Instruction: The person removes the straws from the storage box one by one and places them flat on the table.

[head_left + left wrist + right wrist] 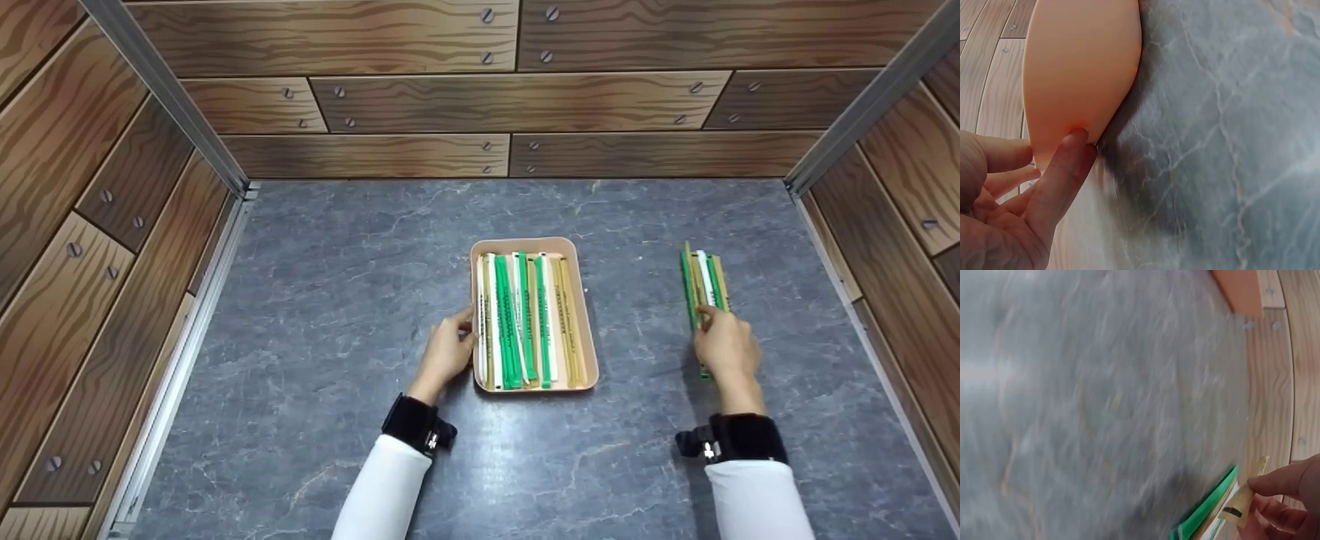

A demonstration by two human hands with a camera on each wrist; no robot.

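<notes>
A peach-coloured tray [586, 330] holds slim stick packets [527, 319] in green, white and tan, lying lengthwise side by side. At its left side my left hand [448, 346] grips the tray edge. In the left wrist view a fingertip [1077, 138] presses the outer wall while other fingers meet the rim. To the right, my right hand [726, 343] is over a small group of similar packets [709, 277]. It pinches a tan stick packet [1239, 502] between thumb and fingers, with green and white ones just beneath. The palm hides the near ends of this group.
A grey marbled tabletop [337, 262] lies under everything. Wood-patterned panels [420, 105] wall in the back and both sides, with metal strips [180, 330] along the edges. The tray stands left of the right-hand packet group, with bare tabletop between them.
</notes>
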